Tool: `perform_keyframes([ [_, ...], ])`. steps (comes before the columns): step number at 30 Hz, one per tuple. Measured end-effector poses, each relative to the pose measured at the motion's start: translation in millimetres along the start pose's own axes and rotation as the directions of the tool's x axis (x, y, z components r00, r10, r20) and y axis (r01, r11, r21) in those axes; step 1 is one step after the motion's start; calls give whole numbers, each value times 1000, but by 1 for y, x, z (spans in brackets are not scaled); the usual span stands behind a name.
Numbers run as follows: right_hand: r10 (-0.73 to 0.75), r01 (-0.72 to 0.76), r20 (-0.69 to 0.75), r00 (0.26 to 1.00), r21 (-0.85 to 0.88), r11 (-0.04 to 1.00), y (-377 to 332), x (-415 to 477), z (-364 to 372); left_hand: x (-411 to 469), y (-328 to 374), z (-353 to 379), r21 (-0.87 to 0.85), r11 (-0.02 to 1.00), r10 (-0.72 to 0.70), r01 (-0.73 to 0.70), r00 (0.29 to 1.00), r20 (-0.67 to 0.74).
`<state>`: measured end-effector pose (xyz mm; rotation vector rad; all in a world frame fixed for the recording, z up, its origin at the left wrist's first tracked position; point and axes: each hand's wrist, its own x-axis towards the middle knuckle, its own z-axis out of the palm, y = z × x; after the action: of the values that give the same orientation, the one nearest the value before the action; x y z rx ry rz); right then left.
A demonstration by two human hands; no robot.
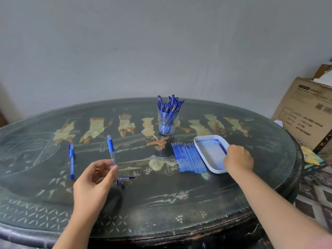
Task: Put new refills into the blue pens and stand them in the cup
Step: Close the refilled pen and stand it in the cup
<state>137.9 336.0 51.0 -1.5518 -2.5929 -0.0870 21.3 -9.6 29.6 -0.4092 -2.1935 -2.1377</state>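
Observation:
My left hand (93, 178) pinches a clear pen barrel (111, 150) with a blue grip, held upright above the table. A blue pen cap piece (124, 179) lies on the table just right of that hand. Another blue pen (71, 160) lies flat to the left. A row of blue refills (187, 157) lies mid-right. My right hand (238, 159) rests over the near right edge of a white tray (198, 143) holding several used refills; its fingers are hidden. A clear cup (168, 123) at the back holds several blue pens.
The dark oval table (161, 203) has a glass top with painted figures. Cardboard boxes (305, 112) stand off the table at the right. A grey wall is behind.

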Motion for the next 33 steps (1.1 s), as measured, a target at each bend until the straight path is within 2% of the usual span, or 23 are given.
perform_keyframes([
  [6,41,-41,10,999,19,999,-3,1,-2,1,0,1,29,1000,-3,3,1000,8],
  [12,2,1,43,999,-58,998,-8,2,-3,0,1,1,40,999,-9,8,1000,20],
  [18,-9,12,62,998,-45,999,-12,3,-6,0,1,1,40,999,-10,9,1000,26],
  [22,-17,16,46,999,26,1000,-12,3,-6,1,-1,0,38,999,-8,7,1000,28],
  [24,-29,24,27,999,167,986,-12,2,-10,2,-2,0,32,999,-3,2,1000,24],
  [26,-70,54,28,997,381,923,-17,-1,-20,2,-3,0,11,1000,2,-2,1000,14],
  [27,-106,75,32,994,506,859,-22,-6,-26,1,-2,0,-2,1000,4,-4,1000,7],
  [30,-233,7,130,964,861,508,-46,-31,-52,-1,-1,0,-27,1000,9,-9,1000,-13],
  [33,-409,-56,156,899,968,246,-78,-61,-72,-2,2,-1,-38,999,17,-17,1000,-3],
])
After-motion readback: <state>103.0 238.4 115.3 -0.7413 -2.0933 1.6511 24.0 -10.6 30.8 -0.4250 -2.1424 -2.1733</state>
